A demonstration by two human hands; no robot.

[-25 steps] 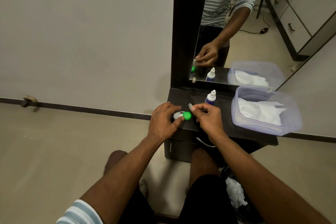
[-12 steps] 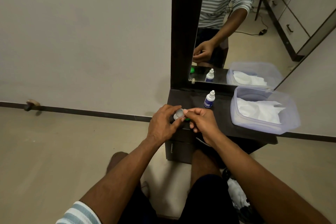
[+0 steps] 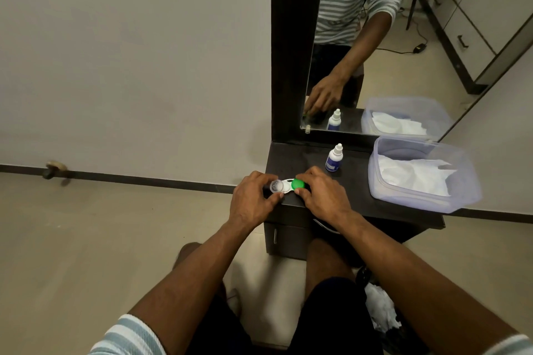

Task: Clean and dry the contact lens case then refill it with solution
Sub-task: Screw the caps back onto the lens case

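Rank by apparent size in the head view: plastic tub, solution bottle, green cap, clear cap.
1. plastic tub, by far the largest
2. solution bottle
3. green cap and clear cap: they look about alike, partly hidden by fingers, so unranked

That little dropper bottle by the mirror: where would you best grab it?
Grip the solution bottle round its wider blue body, not the narrow white nozzle. It stands upright and alone, so I would come from the front right with the right hand, which is nearest.

lens case (image 3: 287, 185) – green cap on, tabletop
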